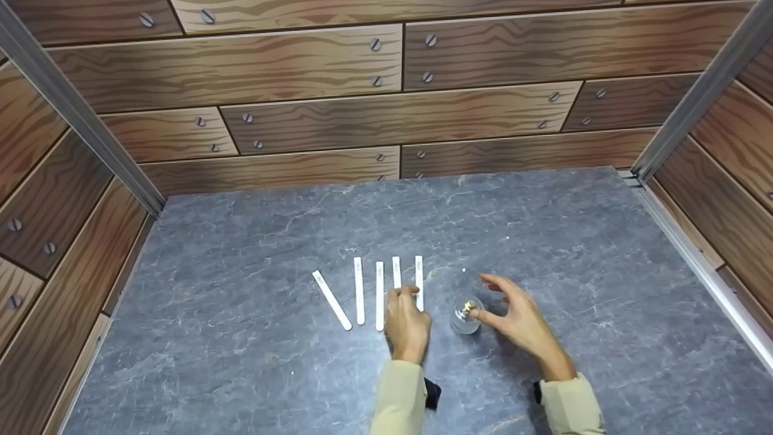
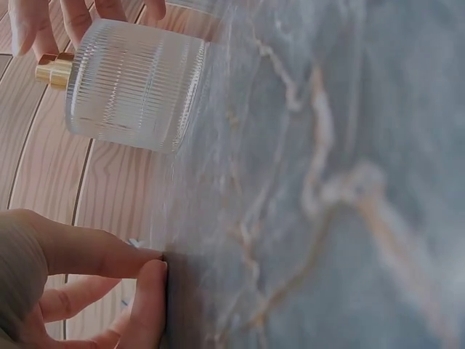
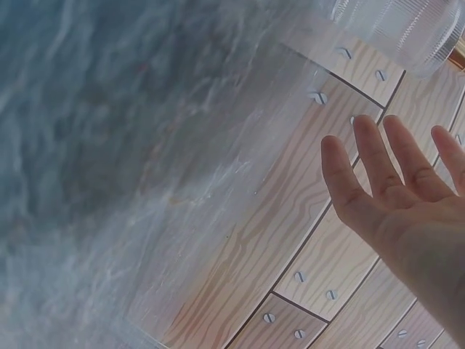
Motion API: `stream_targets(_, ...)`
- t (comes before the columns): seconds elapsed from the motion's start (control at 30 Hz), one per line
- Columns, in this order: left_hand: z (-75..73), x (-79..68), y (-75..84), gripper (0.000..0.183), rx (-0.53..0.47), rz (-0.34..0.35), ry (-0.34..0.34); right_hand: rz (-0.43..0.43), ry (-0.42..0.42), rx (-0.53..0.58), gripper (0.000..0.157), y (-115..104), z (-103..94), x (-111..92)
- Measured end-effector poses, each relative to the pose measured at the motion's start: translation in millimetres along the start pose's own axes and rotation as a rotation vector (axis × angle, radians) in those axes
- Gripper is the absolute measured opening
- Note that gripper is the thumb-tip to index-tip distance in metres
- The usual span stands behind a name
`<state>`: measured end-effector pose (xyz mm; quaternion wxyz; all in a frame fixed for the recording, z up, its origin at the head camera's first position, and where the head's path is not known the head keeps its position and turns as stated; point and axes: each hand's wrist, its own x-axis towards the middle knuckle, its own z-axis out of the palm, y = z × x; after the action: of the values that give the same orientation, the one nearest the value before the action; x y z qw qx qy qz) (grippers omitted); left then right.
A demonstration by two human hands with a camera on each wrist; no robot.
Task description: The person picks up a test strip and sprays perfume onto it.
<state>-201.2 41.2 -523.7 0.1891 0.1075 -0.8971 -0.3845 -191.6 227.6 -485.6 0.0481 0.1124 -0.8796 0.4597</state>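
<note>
L hand point(image 1: 407, 323) is narrow at white strips point(image 1: 380, 296), can't tell if holding; R hand point(image 1: 522, 317) wide, nr glass bottle point(image 1: 464, 326).

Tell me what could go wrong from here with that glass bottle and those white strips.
The right hand is close beside the gold top of the upright glass bottle, so a careless nudge might tip it. The left hand is among the white strips, partly covering them, so it could knock a neighbouring one askew. The strips in plain view lie flat on the tabletop, so lifting one may prove fiddly.
</note>
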Motion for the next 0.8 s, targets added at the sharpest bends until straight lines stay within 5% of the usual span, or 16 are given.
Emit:
stream_targets(0.33, -3.6, 3.2, -0.8, 0.033, 0.013, 0.032, 0.020, 0.038, -0.013, -0.004, 0.068, -0.6, -2.7, 0.2)
stream_targets(0.8, -5.1, 5.0, -7.7, 0.030, -0.026, 0.162, 0.020, 0.017, -0.017, 0.046, 0.063, 1.9, -2.6, 0.2)
